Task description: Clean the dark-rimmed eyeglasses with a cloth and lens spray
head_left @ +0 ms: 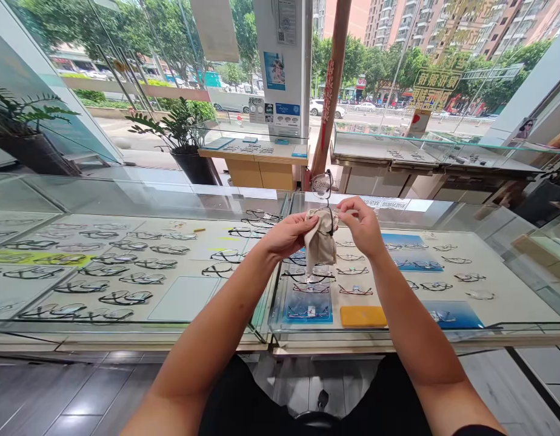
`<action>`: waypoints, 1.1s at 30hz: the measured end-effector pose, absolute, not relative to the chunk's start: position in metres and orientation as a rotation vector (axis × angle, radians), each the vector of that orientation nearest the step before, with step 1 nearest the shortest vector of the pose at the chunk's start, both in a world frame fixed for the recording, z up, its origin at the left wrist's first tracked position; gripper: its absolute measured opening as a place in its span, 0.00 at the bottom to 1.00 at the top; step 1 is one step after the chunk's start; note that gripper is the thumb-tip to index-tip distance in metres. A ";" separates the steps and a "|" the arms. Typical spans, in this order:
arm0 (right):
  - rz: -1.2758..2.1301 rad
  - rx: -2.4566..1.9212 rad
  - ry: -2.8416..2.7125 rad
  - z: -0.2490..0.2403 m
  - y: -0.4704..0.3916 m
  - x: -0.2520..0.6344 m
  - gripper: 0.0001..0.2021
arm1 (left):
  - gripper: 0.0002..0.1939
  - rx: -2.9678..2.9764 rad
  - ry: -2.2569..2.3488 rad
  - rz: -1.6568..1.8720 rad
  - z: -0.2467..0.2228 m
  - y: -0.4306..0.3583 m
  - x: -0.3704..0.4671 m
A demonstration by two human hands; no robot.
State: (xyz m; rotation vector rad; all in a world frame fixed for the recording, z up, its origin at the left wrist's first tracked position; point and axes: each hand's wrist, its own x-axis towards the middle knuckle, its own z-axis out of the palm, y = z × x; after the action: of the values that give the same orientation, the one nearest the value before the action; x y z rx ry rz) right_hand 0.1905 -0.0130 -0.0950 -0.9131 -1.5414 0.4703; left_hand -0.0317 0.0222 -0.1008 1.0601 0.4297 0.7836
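Above the glass counter, my left hand [293,235] pinches a beige cleaning cloth [320,245] that hangs down in folds. A pair of eyeglasses [322,186] with a dark frame stands up out of the cloth; one lens shows above it and a dark piece runs down its right side. The rest of the glasses is hidden by cloth and fingers. On the right, my right hand [362,225] has its thumb and fingertips closed at the edge of the glasses and cloth.
Beneath the hands, the glass display case [271,339] holds rows of eyeglasses, blue display cards [414,253] and a yellow case [363,316]. A wooden pole [328,109] rises beyond it. Farther back are a potted plant [189,151], other display counters [380,151] and windows.
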 end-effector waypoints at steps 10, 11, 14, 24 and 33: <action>0.523 -0.856 -1.614 -0.094 -0.013 0.193 0.04 | 0.25 1.076 0.411 0.742 -0.099 0.021 -0.033; 0.546 -0.863 -1.595 -0.094 -0.012 0.192 0.05 | 0.24 1.078 0.412 0.749 -0.099 0.021 -0.033; 0.689 -0.888 -1.504 -0.096 -0.010 0.188 0.06 | 0.25 1.097 0.434 0.790 -0.099 0.021 -0.030; 0.847 -0.904 -1.306 -0.093 -0.012 0.191 0.07 | 0.27 1.181 0.476 0.862 -0.098 0.018 -0.027; 0.905 -0.849 -1.408 -0.096 -0.012 0.187 0.36 | 0.26 1.204 0.422 0.946 -0.097 0.017 -0.026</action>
State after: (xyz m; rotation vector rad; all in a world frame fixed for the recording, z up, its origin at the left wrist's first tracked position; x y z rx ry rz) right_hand 0.1866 -0.0120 -0.0957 -0.8486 -1.4077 0.9046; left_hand -0.0257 0.0165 -0.0973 1.2038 0.4219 0.9462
